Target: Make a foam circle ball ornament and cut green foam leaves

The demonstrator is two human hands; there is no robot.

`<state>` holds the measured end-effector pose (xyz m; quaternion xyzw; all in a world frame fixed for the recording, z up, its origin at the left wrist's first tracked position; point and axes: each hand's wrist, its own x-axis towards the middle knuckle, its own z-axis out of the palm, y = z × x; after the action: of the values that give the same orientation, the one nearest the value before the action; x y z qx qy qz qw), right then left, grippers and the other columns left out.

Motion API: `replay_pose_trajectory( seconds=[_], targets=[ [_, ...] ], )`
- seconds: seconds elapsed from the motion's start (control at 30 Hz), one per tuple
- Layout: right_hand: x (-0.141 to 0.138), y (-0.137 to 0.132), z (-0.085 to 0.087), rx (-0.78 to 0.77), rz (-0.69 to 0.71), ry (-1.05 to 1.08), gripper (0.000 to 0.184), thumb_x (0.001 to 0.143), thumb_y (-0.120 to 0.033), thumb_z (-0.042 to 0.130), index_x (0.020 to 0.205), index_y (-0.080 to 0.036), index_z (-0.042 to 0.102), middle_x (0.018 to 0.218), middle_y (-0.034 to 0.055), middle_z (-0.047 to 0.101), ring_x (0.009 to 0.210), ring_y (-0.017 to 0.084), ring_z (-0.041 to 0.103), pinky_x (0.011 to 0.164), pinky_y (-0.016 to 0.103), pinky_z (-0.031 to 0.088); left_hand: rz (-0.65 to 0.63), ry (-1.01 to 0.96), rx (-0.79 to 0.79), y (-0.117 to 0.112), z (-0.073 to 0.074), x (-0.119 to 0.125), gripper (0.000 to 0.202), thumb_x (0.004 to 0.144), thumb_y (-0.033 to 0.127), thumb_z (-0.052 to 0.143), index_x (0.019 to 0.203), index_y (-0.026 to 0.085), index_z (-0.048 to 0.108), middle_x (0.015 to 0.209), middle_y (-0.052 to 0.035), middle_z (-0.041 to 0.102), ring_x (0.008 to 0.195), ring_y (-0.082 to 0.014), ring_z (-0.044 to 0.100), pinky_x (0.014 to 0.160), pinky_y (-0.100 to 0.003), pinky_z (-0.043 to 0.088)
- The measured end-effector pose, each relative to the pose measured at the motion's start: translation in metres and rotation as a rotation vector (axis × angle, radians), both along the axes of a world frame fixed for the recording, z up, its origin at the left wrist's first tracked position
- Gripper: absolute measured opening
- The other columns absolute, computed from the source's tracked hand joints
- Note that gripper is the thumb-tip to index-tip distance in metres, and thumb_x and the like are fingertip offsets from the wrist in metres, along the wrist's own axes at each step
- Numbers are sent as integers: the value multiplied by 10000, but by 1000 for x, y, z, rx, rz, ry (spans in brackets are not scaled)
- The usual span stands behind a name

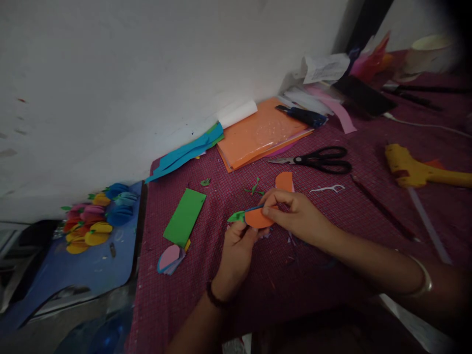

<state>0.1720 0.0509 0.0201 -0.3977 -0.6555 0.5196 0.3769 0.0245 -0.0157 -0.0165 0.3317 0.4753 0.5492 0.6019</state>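
So both hands are busy over a dark red checked cloth, and the piece they're on, a half-round orange paper, is up between them near the middle of the table. Left hand has its lower left edge pinched between thumb and fingers, with a little green leaf sticking out at that end. Right hand is pinching the other end, thumb on the orange face. There's a blue edge showing along the top of it too. Just behind the right hand lies another orange cutout, and past that some black-handled scissors. Left of the hands there's a green paper rectangle, its lower end near a small stack of rounded cutouts, pink on top. Off to the right is a yellow glue gun with a clear glue stick by it. Orange sheets lie near the wall, and a bunch of colourful paper fruits sits on a blue surface at far left.
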Motion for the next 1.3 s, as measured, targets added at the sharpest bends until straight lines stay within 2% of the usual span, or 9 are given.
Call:
replay_pose_trajectory(
  seconds=[0.2, 0.33, 0.43, 0.6, 0.7, 1.03, 1.3],
  targets=[
    [-1, -1, -1, 43, -18, 6, 157, 777, -207, 554, 622, -190, 532, 771, 44, 608, 752, 170, 561, 650, 296, 411, -4, 66, 4, -3, -3, -2, 174, 783, 252, 710, 948, 220, 755, 849, -25, 722, 786, -126, 633, 806, -275, 521],
    [-2, -2, -2, 121, -32, -3, 182, 785, -161, 551, 607, -187, 520, 762, 38, 614, 740, 161, 566, 661, 296, 417, 32, -16, -16, -4, 1, 1, 199, 692, 253, 784, 886, 217, 756, 847, -21, 727, 794, -143, 661, 814, -296, 536],
    [-2, -4, -3, 227, -57, -18, 178, 787, -115, 555, 622, -180, 539, 769, 35, 623, 766, 158, 576, 697, 300, 430, 76, -80, -26, -4, 4, 2, 187, 686, 305, 787, 838, 203, 750, 840, -29, 725, 751, -154, 667, 768, -324, 557],
    [-2, -9, -2, 419, -67, -61, 169, 782, -67, 566, 655, -178, 558, 772, 28, 628, 802, 160, 580, 742, 317, 431, 168, -46, -10, -3, 7, 1, 221, 671, 257, 804, 874, 197, 737, 849, -19, 725, 766, -112, 651, 773, -239, 521],
    [-2, -11, -1, 480, -69, -75, 159, 783, -62, 575, 674, -177, 570, 781, 28, 638, 802, 161, 582, 756, 331, 427, 181, -120, -12, -2, 8, 0, 272, 630, 213, 828, 884, 225, 730, 841, 5, 726, 772, -95, 648, 766, -205, 500],
    [-2, -13, -2, 527, -66, -95, 159, 788, -55, 577, 687, -177, 572, 796, 19, 644, 800, 149, 588, 751, 323, 423, 201, -226, -16, 0, 13, 1, 228, 629, 204, 827, 829, 225, 722, 779, 19, 713, 752, -93, 645, 773, -221, 495],
    [-1, -14, -1, 533, -60, -105, 158, 789, -63, 568, 690, -186, 577, 786, 14, 646, 800, 153, 590, 747, 328, 420, 203, -233, -13, 2, 10, 0, 215, 640, 198, 817, 829, 216, 716, 786, 20, 709, 757, -101, 643, 774, -237, 491]
  ],
)
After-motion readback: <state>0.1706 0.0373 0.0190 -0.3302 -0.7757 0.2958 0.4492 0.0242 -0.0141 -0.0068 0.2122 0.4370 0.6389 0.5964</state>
